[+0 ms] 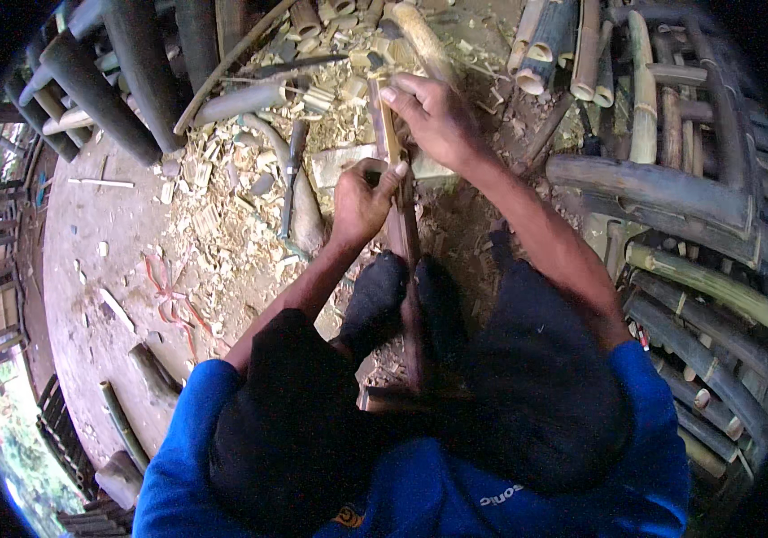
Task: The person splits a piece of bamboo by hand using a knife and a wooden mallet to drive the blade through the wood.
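Bamboo strip [390, 134] lines up with the far part of a narrow dark beam [412, 332], in front of a worker's bent knees [285, 386], over a floor [97, 233] strewn with pale shavings [213, 197]; whether it rests on the beam is hard to tell. The left hand [364, 199] pinches the near end between thumb and curled fingers; the right hand [438, 117] closes on the far end, thumb laid along the top — a two-point hold that probably guards against twisting. Two dark-clad feet [375, 291] flank the beam, apparently to steady it, while a pale board [335, 163] lies crosswise beneath, likely as a rest. A long dark tool [292, 179] lies on the shavings to the left of the left hand — perhaps so placed to be within easy reach. Cut bamboo tubes [541, 54] lie at the upper right, seemingly out of the working space, and a tangle of red cord [164, 289] sits well apart on the left.
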`<state>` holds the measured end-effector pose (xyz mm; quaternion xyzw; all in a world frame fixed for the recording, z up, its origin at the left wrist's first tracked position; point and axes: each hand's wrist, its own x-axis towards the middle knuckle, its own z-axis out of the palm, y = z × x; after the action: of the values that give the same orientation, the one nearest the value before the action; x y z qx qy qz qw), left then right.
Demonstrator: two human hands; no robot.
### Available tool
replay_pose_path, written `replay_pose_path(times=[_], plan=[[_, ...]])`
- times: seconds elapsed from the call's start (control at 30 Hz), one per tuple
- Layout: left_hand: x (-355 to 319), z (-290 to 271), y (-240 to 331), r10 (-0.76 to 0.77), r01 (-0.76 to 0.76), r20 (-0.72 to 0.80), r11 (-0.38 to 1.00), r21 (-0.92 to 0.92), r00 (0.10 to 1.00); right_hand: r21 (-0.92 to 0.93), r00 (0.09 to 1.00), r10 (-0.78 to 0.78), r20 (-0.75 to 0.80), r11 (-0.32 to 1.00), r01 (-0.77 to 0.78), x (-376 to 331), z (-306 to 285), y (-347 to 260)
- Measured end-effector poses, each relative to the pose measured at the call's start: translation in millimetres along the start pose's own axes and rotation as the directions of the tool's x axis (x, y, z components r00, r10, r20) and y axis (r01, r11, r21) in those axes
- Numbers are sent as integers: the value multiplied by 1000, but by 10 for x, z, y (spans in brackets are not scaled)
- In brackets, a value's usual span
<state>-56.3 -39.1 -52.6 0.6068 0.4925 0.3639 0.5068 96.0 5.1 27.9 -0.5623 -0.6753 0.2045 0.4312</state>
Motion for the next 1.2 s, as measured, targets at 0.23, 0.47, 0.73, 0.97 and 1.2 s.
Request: replay_pose_path(times=[0.23, 0.47, 0.73, 0.97, 1.2], plan=[[460, -44, 15, 37, -55, 88, 974, 220, 995, 179, 962, 259, 85, 946, -270, -383, -341, 547], [1611, -133, 72, 45, -58, 65, 976, 211, 997, 234, 793, 578, 191, 758, -609, -1058, -495, 748], [1474, -210, 81, -140, 159, 103, 965, -208, 985, 55, 897, 443, -13, 896, -442, -658, -431, 1103], [847, -1269, -985, -120, 244, -223, 674, 697, 968, -555, 867, 490, 91, 748, -364, -72, -180, 1755], [622, -1138, -886, 79, 140, -266, 689, 711, 961, -8, 752, 658, 25, 753, -658, -87, -252, 1706]])
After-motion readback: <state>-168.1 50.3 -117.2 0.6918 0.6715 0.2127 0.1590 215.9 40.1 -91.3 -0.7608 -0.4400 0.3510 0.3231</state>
